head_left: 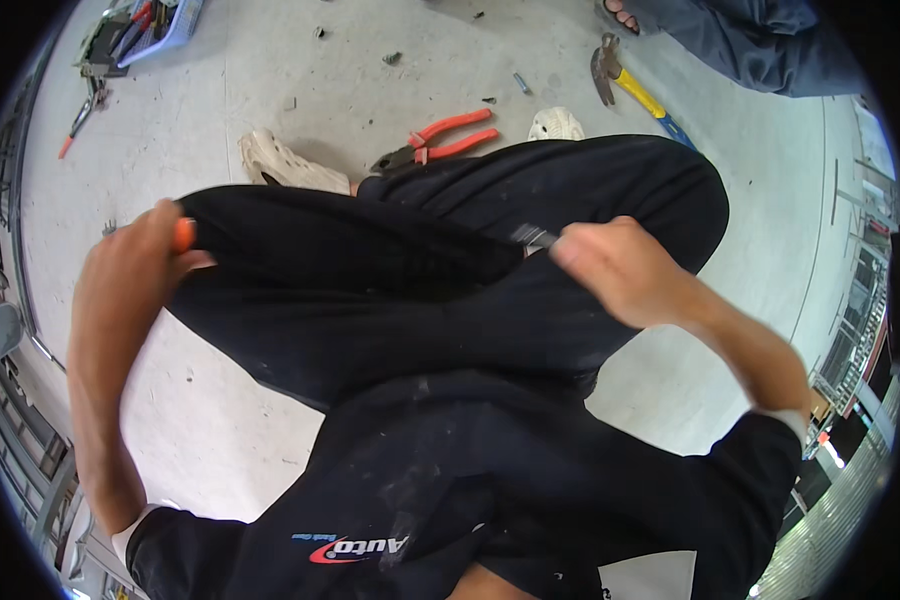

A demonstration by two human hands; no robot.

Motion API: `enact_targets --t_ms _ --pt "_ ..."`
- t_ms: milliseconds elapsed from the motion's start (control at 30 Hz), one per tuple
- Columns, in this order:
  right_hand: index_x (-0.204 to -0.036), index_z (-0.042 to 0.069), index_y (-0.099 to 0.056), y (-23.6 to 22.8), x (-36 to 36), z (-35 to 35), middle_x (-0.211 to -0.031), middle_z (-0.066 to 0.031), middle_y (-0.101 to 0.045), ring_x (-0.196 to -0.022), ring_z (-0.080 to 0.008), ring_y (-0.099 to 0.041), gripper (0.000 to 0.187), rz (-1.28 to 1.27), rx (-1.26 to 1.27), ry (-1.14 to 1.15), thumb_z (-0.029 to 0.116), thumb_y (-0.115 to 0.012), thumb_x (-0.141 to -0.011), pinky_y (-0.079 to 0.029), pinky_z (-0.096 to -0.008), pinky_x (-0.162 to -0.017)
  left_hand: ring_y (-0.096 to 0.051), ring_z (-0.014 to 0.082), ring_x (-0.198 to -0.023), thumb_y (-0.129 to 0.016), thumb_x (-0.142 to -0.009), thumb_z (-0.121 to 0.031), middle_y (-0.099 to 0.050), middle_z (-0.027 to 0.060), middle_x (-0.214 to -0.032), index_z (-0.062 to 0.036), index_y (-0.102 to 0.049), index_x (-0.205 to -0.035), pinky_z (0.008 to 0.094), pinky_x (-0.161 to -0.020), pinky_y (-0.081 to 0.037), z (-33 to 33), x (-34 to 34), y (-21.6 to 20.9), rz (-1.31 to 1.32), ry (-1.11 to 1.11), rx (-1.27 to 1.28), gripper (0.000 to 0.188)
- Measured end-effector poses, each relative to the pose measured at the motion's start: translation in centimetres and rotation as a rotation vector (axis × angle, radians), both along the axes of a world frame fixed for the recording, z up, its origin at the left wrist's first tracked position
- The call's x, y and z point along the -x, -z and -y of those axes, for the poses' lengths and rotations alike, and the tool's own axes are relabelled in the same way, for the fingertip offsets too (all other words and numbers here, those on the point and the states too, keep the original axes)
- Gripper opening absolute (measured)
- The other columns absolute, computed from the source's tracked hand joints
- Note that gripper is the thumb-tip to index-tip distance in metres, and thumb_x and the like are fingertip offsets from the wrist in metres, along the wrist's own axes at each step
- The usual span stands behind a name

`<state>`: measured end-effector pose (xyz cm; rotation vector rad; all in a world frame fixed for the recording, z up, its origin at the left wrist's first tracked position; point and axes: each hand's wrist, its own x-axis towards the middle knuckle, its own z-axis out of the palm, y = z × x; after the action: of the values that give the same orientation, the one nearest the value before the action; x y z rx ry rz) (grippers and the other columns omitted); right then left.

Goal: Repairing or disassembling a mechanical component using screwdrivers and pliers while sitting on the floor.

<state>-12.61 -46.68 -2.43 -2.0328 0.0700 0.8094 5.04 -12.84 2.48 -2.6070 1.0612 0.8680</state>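
Note:
My left hand [130, 262] is closed by my left knee, gripping something with an orange end [183, 235]; the rest of it is hidden in the fist. Over my right thigh, my right hand [625, 268] is closed on a small grey metal piece [533, 236], whose ridged end sticks out to the left. Motion blurs both hands a little, so neither held thing's exact kind shows. On the floor beyond my legs lie pliers [440, 138] with red handles, jaws toward the left. A claw hammer [638, 92] with a yellow and blue handle rests farther right.
At the far left stands a blue plastic basket [177, 38] of tools, with a red-handled tool [78, 125] nearby. A bolt [522, 83] and several metal bits lie on the concrete floor. Another person's dark trouser leg [760, 48] reaches in at the far right. Metal racks [855, 310] line the right side.

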Motion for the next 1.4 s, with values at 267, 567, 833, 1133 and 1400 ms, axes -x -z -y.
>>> enact_targets --t_ms 267,567,833,1133,1400 --pt "-0.098 -0.004 -0.062 -1.5 -3.4 -1.5 -0.085 -0.0094 -0.062 -0.067 -0.0138 -0.052 0.026 0.871 -0.065 0.188 0.018 -0.052 -0.106 -0.044 -0.0281 -0.064 -0.062 0.0392 -0.078 -0.077 -0.089 -0.036 -0.062 0.0142 -0.087 -0.0046 -0.054 -0.106 0.0416 -0.069 -0.049 5.9 3.2 5.0 -0.569 -0.01 0.856 0.043" --pt "-0.113 -0.003 -0.055 -2.2 -1.9 -3.2 -0.092 -0.0103 -0.062 -0.07 -0.0112 -0.057 0.028 0.718 -0.541 0.567 0.024 -0.047 -0.11 -0.047 -0.0241 -0.067 -0.061 0.0407 -0.079 -0.076 -0.09 -0.037 -0.062 0.0159 -0.087 -0.0049 -0.055 -0.109 0.0404 -0.071 -0.049 9.3 5.2 5.3 -0.69 -0.049 1.039 0.042" --pt "-0.109 -0.004 -0.056 -1.7 -1.8 -3.9 -0.091 -0.013 -0.064 -0.069 -0.0122 -0.062 0.027 0.683 -0.508 0.496 0.021 -0.048 -0.108 -0.051 -0.0247 -0.067 -0.056 0.015 -0.062 -0.066 -0.098 -0.048 -0.057 0.0031 -0.078 -0.0042 -0.054 -0.104 0.0284 -0.058 -0.046 8.9 5.4 6.6 -1.437 -0.297 0.961 0.046" --pt "-0.104 -0.005 -0.059 0.1 -1.6 -4.5 -0.082 -0.0113 -0.065 -0.066 -0.0136 -0.064 0.024 0.635 -0.757 0.458 0.018 -0.052 -0.107 -0.052 -0.0261 -0.063 -0.049 0.0057 -0.062 -0.058 -0.101 -0.054 -0.05 -0.002 -0.074 -0.0051 -0.052 -0.099 0.0224 -0.054 -0.039 8.6 8.1 8.4 -2.134 -0.406 0.943 0.05" --pt "-0.105 -0.003 -0.063 1.1 -0.2 -4.7 -0.082 -0.0078 -0.066 -0.072 -0.0115 -0.064 0.023 0.451 -0.566 0.483 0.019 -0.057 -0.106 -0.051 -0.025 -0.069 -0.057 0.0269 -0.059 -0.067 -0.099 -0.041 -0.058 0.0119 -0.072 -0.0019 -0.052 -0.102 0.0354 -0.057 -0.043 8.5 8.6 6.9 -0.481 -0.13 1.003 0.042"
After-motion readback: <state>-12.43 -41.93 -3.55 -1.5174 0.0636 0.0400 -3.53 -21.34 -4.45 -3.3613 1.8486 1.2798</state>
